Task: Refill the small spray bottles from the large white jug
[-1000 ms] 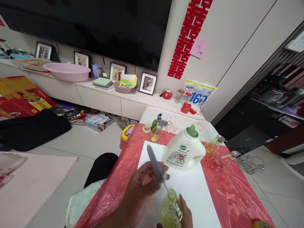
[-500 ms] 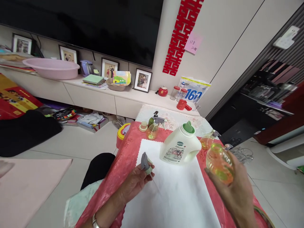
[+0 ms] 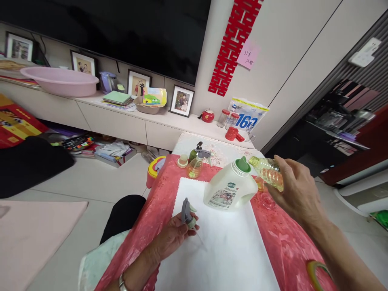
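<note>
While the left hand [image 3: 177, 233] grasps one grey spray head [image 3: 186, 211], its thin tube hanging over the white sheet [image 3: 218, 258], the right hand [image 3: 295, 184] grips a clear ribbed bottle [image 3: 268, 171] tipped almost onto its side. The bottle's mouth points left, close by the green spout [image 3: 243, 164] of the white jug [image 3: 222, 194], which stands upright at the sheet's far end; whether mouth and spout touch cannot be told, nor is any stream visible. The step in hand looks like emptying the bottle into the jug. That move would call for keeping the mouth over the spout and raising the base further, with the spray head held aside.

Counted from the left: four framed photographs [image 3: 182, 101] on the cabinet, one pale cap [image 3: 182, 161], one clear spray bottle [image 3: 194, 167] in front of one green bottle [image 3: 192, 154], one jug, two red-lidded jars [image 3: 223, 118] behind it, one amber bottle [image 3: 260, 183] partly hidden by the jug, one transparent dish [image 3: 268, 200] and one roll of tape [image 3: 312, 273] at the near right.
</note>
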{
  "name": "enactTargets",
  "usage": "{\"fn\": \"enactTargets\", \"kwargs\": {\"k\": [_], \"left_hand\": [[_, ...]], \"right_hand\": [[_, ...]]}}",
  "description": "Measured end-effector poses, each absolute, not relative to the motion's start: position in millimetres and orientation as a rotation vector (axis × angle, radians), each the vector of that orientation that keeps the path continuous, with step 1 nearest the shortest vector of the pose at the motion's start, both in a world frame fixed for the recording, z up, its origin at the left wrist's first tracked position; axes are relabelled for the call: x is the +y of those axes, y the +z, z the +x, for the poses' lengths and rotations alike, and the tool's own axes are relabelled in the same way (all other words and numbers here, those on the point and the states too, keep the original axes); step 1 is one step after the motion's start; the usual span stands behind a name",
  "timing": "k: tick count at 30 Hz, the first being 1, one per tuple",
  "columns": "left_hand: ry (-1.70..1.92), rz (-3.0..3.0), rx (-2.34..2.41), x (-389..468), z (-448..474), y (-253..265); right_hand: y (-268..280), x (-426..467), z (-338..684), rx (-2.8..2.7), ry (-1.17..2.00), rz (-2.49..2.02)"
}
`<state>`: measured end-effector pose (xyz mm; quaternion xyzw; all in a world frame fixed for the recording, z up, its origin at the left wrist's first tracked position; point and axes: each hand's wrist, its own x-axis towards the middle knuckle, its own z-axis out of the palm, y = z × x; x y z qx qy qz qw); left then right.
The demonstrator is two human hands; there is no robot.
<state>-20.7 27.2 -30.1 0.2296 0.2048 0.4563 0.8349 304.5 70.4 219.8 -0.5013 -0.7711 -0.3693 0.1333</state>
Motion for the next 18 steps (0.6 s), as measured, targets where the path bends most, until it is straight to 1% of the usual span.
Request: {"fn": "enactTargets", "kwargs": {"k": [12, 18], "left_hand": [[0.967, 0.467, 0.43, 27.4, -18.8, -31.6], [0.969, 0.474, 0.436, 26.7, -19.1, -31.7]], "right_hand": [[245.8, 76.6, 293.3, -2.393, -1.309, -1.463], [253.7, 81.1, 294.0, -2.456, -1.341, -1.425]]}}
